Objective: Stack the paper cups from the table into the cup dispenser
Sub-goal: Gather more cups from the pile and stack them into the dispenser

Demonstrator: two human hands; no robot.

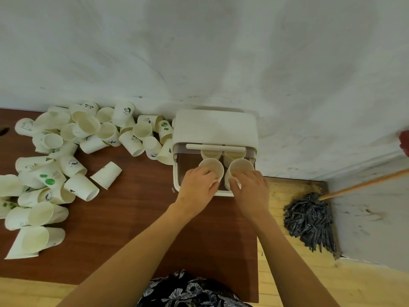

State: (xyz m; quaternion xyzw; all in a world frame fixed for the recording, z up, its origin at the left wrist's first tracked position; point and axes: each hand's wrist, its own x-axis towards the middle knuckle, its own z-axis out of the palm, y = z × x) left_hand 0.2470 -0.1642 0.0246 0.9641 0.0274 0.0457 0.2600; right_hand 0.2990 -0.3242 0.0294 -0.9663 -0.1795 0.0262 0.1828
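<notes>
Scuffed white wall fills the upper half of the head view, with a brown desk (pixel 132 207) below it and pale wood floor at the lower right, where a grey mop (pixel 309 220) lies against the skirting.

At centre frame, against the wall, stands the white dispenser (pixel 215 129), its lid tipped back and a handle bar across the opening. Inside it, cups stand mouth-up in what looks like four columns: two at the back just under the bar, and two at the front.

Both hands are over the front columns. The left hand (pixel 199 185) has its fingers closed round the left cup (pixel 211 167), gripping it by the near rim and side. The right hand (pixel 250 185) grips the right cup (pixel 241 166) the same way. Each cup is upright, its long axis pointing down into the dispenser, mouth facing the camera, and it sits directly beyond the knuckles. Whether the cups are fully seated in the stacks beneath, I cannot tell; they seem close to it, so the likely move is a straight push down and then release.

Most of the work remains. A big pile of loose cups (pixel 73 156) lies scattered across the left of the frame, from the wall down to the lower left, mostly on their sides, some nested. The nearest ones lean against the dispenser's left wall, so the left hand is the nearer one for the next pickup.
</notes>
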